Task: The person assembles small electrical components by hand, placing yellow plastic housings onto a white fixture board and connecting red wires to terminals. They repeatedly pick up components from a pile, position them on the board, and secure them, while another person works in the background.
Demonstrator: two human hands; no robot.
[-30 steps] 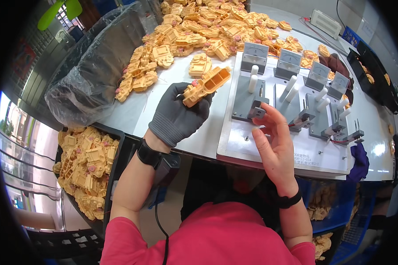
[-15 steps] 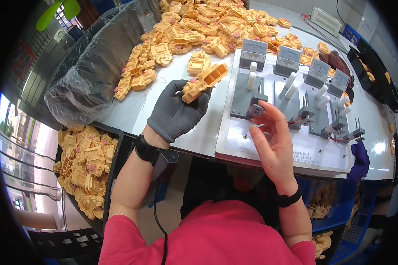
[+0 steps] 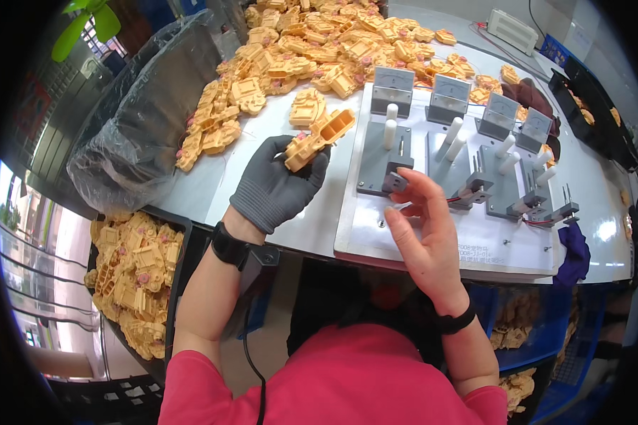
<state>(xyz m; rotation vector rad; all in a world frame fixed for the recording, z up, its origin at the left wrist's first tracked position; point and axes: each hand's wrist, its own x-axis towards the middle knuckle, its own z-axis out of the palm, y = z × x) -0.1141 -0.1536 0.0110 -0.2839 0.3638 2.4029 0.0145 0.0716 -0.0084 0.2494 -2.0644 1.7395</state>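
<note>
My left hand (image 3: pixel 280 177), in a dark grey knit glove, is closed around a yellow plastic housing (image 3: pixel 320 139). The housing has open compartments at its upper end, which sticks out past my fingers toward the upper right. My bare right hand (image 3: pixel 425 234) is beside the leftmost grey test fixture (image 3: pixel 376 159), thumb and fingers apart. Its index fingertip is at the fixture's small dark block (image 3: pixel 397 178); whether it touches I cannot tell. Two white posts (image 3: pixel 390 134) rise from that fixture, and a panel meter (image 3: pixel 392 88) stands behind it.
A large pile of yellow housings (image 3: pixel 312 46) covers the back of the table. More housings fill a black crate (image 3: pixel 131 273) at lower left. A plastic-lined bin (image 3: pixel 142 99) stands at left. Several similar fixtures (image 3: pixel 450 159) continue rightward, with a purple cloth (image 3: pixel 573 253) beyond.
The whole view has shifted slightly, so the table things appear a little further left. Both hands keep nearly the same pose, the left still gripping the housing.
</note>
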